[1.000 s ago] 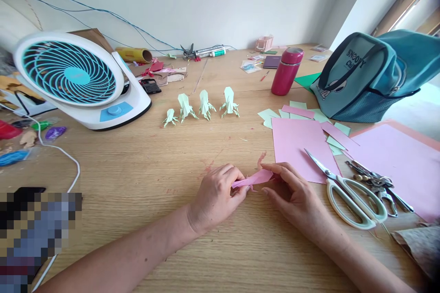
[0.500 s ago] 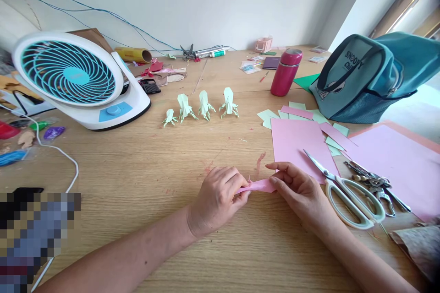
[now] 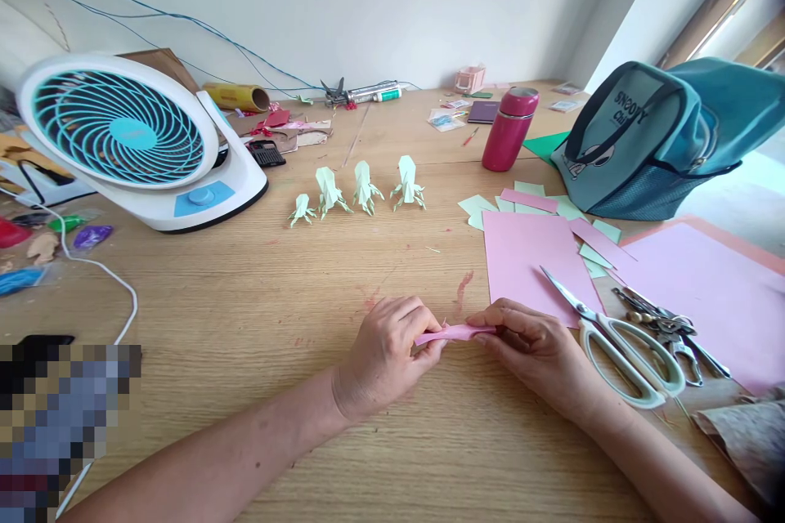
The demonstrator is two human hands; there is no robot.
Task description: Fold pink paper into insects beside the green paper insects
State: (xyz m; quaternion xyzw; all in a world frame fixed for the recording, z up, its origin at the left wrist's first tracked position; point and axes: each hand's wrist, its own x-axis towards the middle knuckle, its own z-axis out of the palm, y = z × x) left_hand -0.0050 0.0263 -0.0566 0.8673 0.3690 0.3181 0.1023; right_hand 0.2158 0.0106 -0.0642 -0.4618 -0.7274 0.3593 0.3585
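Observation:
A small folded pink paper piece (image 3: 455, 333) lies flat between my two hands just above the wooden table (image 3: 245, 302). My left hand (image 3: 385, 355) pinches its left end with curled fingers. My right hand (image 3: 532, 346) grips its right end, fingers pressed over the fold. Several pale green folded paper figures (image 3: 361, 188) stand in a row farther back on the table. A pink paper sheet (image 3: 527, 257) lies to the right of my hands.
White-handled scissors (image 3: 619, 343) and a bunch of keys (image 3: 668, 327) lie right of my right hand. A white and teal fan (image 3: 128, 139) stands at the left, its white cable (image 3: 104, 278) trailing forward. A magenta flask (image 3: 509, 128) and a teal bag (image 3: 656, 135) stand behind, with paper scraps (image 3: 552, 208).
The pink piece has been lowered and flattened from a tilted position. My right hand has closed over its right end; my left hand has kept its pinch.

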